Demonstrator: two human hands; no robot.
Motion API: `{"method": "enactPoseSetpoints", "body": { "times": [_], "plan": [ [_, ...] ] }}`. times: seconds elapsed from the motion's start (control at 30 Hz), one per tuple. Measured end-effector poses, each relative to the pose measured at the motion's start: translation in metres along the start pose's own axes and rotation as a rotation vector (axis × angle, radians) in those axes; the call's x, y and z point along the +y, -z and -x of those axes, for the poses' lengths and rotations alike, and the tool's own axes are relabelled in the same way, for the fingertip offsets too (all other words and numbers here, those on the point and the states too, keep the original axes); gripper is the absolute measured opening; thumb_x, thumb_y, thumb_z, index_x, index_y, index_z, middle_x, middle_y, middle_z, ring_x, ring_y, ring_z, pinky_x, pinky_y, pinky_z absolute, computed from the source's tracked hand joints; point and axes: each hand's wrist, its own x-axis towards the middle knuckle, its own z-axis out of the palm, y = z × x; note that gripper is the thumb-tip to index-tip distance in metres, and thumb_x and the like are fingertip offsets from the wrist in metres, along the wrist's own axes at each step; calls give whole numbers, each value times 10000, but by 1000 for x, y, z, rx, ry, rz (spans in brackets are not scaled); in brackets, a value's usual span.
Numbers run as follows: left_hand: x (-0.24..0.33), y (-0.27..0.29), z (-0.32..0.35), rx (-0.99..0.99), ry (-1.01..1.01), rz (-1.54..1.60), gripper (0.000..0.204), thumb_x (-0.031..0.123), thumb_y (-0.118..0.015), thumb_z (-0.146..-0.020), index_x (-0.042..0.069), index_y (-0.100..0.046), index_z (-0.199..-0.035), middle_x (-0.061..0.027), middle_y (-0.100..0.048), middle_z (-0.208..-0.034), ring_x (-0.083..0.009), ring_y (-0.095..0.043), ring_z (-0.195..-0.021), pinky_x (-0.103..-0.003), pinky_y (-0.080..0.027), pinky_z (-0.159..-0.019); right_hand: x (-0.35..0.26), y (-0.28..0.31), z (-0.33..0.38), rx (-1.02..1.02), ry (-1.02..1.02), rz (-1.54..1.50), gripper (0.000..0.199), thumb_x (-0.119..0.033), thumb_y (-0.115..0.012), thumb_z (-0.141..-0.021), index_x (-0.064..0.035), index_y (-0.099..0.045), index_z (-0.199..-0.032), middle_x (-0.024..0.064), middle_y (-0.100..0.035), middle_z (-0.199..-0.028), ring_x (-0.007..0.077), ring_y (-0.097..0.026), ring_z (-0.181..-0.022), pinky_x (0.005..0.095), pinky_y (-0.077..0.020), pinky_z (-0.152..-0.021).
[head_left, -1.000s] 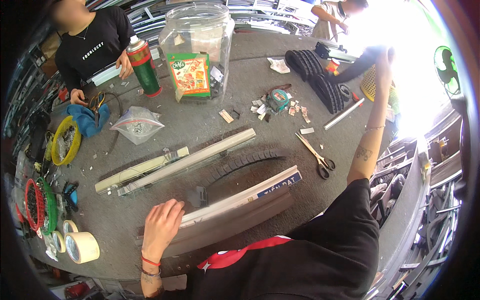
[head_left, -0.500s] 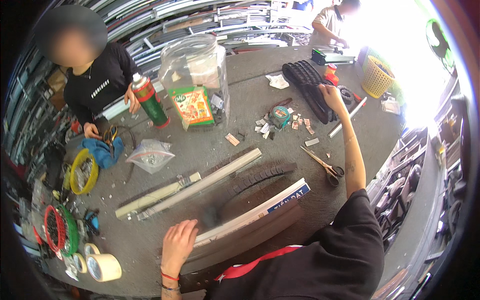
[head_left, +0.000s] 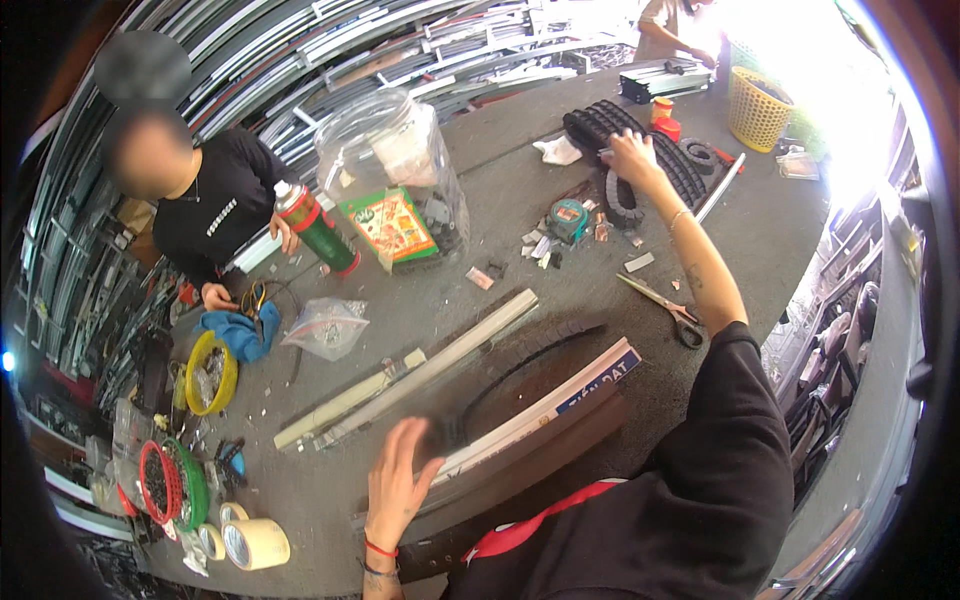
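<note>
On the near part of the table, my left hand [head_left: 397, 482] rests beside the end of a long white rail [head_left: 545, 410], fingers stretched and thumb apart. A curved black segmented strip [head_left: 525, 362] lies just beyond the rail; its end near my left fingers is a dark smear. My right arm reaches far right to a bundle of black segmented cable chain [head_left: 675, 165]. There my right hand [head_left: 637, 162] has its fingers closed on a chain, one looped length [head_left: 622, 205] hanging below them. The fingertips are partly hidden against the black links.
Scissors [head_left: 672, 312], a teal tape measure [head_left: 567, 220] and two pale strips [head_left: 430, 365] lie around mid-table. A spray can [head_left: 320, 230] and clear jar [head_left: 390, 160] stand further back. Tape rolls [head_left: 257, 543] and baskets [head_left: 210, 372] are left. Another person's hands [head_left: 285, 235] work across the table.
My right hand has shifted left over the chain bundle, and a chain loop now hangs out toward me. My left fingers have spread. The curved strip has turned onto its edge. The view has tilted.
</note>
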Motion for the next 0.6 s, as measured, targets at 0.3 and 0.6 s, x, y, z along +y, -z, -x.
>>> {"method": "enactPoseSetpoints", "body": {
  "times": [0.3,0.6],
  "plan": [
    [-5,-6,-31,-232,-66,-82,576,366,-661,-823,155,-443,-1312,-143,-597,-1171,-333,-597,-1026,-415,-490,-857,-82,136,78,-277,687,-587,364,-279,-562,-935,-29,-577,-1199,117,-669,-903,183,-626,-843,311,-504,-740],
    [-16,31,-59,-394,36,189,476,294,-708,-799,96,-537,-1197,-109,-658,-974,-239,-653,-853,-339,-501,-778,-175,176,177,-630,1080,-686,436,-253,-629,-872,10,-537,-1206,163,-620,-1061,258,-630,-925,363,-503,-809]
  ]
}}
